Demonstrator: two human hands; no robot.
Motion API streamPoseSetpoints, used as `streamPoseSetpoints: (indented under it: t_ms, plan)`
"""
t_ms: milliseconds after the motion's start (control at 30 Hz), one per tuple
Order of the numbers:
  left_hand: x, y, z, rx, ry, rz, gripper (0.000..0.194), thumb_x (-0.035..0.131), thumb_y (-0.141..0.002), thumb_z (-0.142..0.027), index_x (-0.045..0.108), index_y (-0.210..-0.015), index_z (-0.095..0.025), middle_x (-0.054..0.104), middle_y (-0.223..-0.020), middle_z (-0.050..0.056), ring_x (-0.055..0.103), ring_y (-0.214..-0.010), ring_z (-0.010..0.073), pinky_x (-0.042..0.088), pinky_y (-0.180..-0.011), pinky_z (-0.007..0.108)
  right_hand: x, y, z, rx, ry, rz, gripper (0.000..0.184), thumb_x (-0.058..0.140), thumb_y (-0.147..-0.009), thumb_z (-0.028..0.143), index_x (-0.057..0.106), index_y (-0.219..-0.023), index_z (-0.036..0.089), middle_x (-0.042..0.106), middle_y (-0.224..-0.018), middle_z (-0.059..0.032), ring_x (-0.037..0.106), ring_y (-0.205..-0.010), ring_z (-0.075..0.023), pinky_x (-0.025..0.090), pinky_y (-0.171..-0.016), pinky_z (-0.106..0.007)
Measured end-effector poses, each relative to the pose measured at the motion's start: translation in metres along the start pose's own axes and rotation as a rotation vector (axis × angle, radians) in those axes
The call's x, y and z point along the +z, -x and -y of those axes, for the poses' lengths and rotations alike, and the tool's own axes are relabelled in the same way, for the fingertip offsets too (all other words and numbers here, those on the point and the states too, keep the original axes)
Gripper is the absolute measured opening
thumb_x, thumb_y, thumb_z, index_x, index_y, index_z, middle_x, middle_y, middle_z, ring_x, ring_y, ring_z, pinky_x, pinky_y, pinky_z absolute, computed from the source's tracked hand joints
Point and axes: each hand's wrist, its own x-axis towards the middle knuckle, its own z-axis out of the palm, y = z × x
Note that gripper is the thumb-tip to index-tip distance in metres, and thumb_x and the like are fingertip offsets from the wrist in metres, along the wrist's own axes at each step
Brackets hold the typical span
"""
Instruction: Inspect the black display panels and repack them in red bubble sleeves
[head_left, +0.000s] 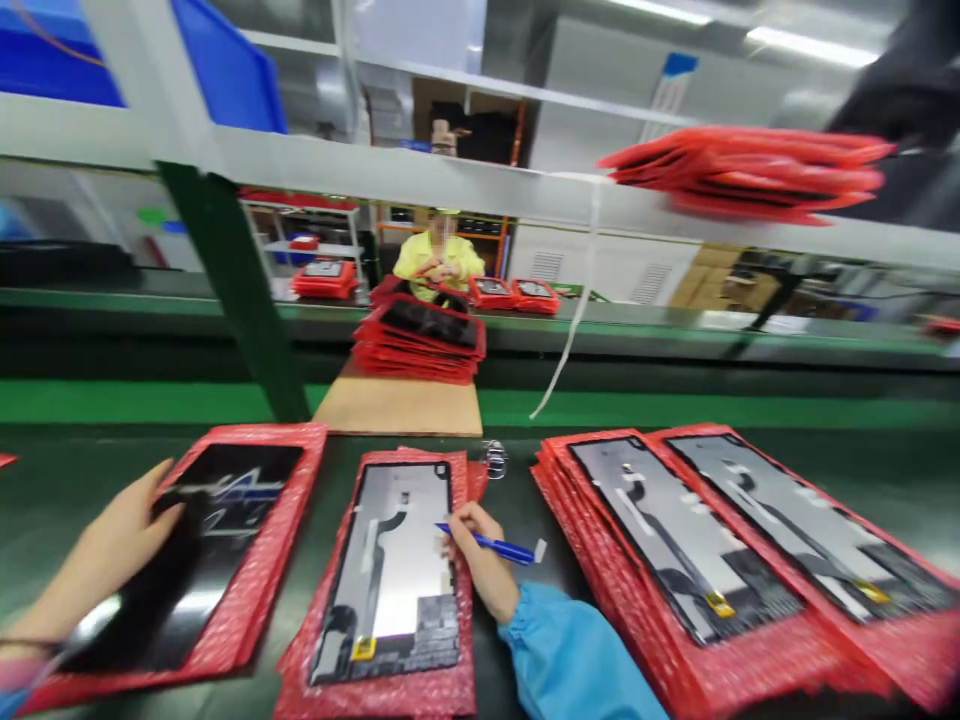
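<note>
Right hand [482,562] around blue pen [514,551]

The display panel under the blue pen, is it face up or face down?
Face down: the display panel beneath the blue pen shows its grey back, with black flex cable and yellow tab uppermost.

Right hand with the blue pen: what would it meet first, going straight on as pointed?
Likely the silver panel under the blue pen; whether the tip touches it now is unclear.
</note>
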Motion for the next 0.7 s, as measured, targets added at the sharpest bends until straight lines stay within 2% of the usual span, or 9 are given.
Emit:
streamPoseSetpoints:
  t_ms: [67, 100, 133, 200, 267, 367, 467, 600, 700]
  plan:
    - [0.009, 0.011, -0.005, -0.064, 0.223, -0.016, 0.038, 0.041, -0.09, -0.028, 0.041, -0.128, -0.021, 0.049, -0.138, 0.002, 0.041, -0.13, 0.0301, 0.03, -0.11, 0.045, 0.0, 0.003, -0.003, -0.028, 0.108, 0.034, 0.022, 0.057, -0.091, 0.035, 0.06, -0.088, 0.013, 0.059, -0.072, 0.0028, 0.056, -0.057, -0.0088, 0.05, -0.055, -0.025]
    - [0.016, 0.016, -0.014, -0.065, 0.378, 0.019, 0.042, 0.046, -0.086, -0.03, 0.043, -0.126, -0.019, 0.047, -0.14, 0.005, 0.04, -0.13, 0.0307, 0.027, -0.112, 0.044, 0.0, 0.005, -0.004, -0.044, 0.166, 0.051, 0.021, 0.058, -0.091, 0.034, 0.06, -0.087, 0.013, 0.059, -0.073, 0.0028, 0.057, -0.058, -0.009, 0.05, -0.056, -0.025]
    - [0.023, 0.021, -0.027, -0.067, 0.575, 0.094, 0.046, 0.054, -0.08, -0.032, 0.046, -0.123, -0.016, 0.048, -0.14, 0.01, 0.044, -0.127, 0.0309, 0.028, -0.111, 0.042, 0.001, 0.007, -0.006, -0.061, 0.223, 0.068, 0.021, 0.059, -0.09, 0.034, 0.061, -0.085, 0.013, 0.06, -0.073, 0.0027, 0.057, -0.059, -0.0092, 0.05, -0.057, -0.025]
    - [0.039, 0.031, -0.055, -0.044, 0.712, 0.218, 0.045, 0.061, -0.072, -0.04, 0.056, -0.111, -0.017, 0.061, -0.122, 0.011, 0.058, -0.111, 0.0269, 0.041, -0.101, 0.035, 0.001, 0.011, -0.009, -0.098, 0.334, 0.099, 0.022, 0.059, -0.09, 0.034, 0.061, -0.084, 0.014, 0.06, -0.074, 0.0025, 0.057, -0.059, -0.0094, 0.05, -0.057, -0.025]
    - [0.052, 0.041, -0.08, -0.168, 0.947, 0.434, 0.045, 0.071, -0.058, -0.033, 0.06, -0.1, -0.017, 0.066, -0.108, 0.011, 0.061, -0.1, 0.0265, 0.046, -0.092, 0.036, 0.002, 0.014, -0.011, -0.136, 0.429, 0.122, 0.023, 0.058, -0.091, 0.035, 0.061, -0.083, 0.014, 0.06, -0.073, 0.0026, 0.056, -0.059, -0.0094, 0.05, -0.058, -0.025]
    - [0.067, 0.053, -0.101, -0.241, 1.021, 0.553, 0.037, 0.071, -0.051, -0.023, 0.063, -0.088, -0.018, 0.068, -0.094, 0.008, 0.062, -0.088, 0.0252, 0.046, -0.087, 0.037, 0.003, 0.017, -0.01, -0.175, 0.529, 0.145, 0.027, 0.059, -0.09, 0.036, 0.058, -0.074, 0.015, 0.056, -0.066, 0.0045, 0.054, -0.056, -0.0088, 0.048, -0.057, -0.025]
    - [0.072, 0.059, -0.107, -0.279, 1.051, 0.554, 0.033, 0.069, -0.051, -0.019, 0.064, -0.084, -0.018, 0.067, -0.097, 0.007, 0.06, -0.095, 0.0242, 0.042, -0.092, 0.035, 0.005, 0.02, -0.005, -0.192, 0.576, 0.168, 0.034, 0.061, -0.088, 0.038, 0.053, -0.063, 0.016, 0.05, -0.057, 0.0069, 0.05, -0.052, -0.0083, 0.046, -0.056, -0.025]
    - [0.067, 0.059, -0.109, -0.373, 1.123, 0.571, 0.038, 0.068, -0.051, -0.016, 0.063, -0.088, -0.017, 0.066, -0.101, 0.008, 0.059, -0.1, 0.0227, 0.042, -0.091, 0.032, 0.007, 0.021, -0.001, -0.195, 0.593, 0.194, 0.037, 0.063, -0.086, 0.038, 0.049, -0.059, 0.017, 0.047, -0.053, 0.008, 0.049, -0.05, -0.0082, 0.045, -0.055, -0.025]
    - [0.061, 0.056, -0.112, -0.475, 1.171, 0.605, 0.041, 0.069, -0.052, -0.016, 0.061, -0.092, -0.016, 0.067, -0.096, 0.008, 0.061, -0.091, 0.0207, 0.045, -0.083, 0.032, 0.007, 0.02, -0.003, -0.183, 0.579, 0.192, 0.036, 0.062, -0.088, 0.037, 0.051, -0.06, 0.016, 0.047, -0.054, 0.0078, 0.049, -0.05, -0.0082, 0.045, -0.055, -0.025]
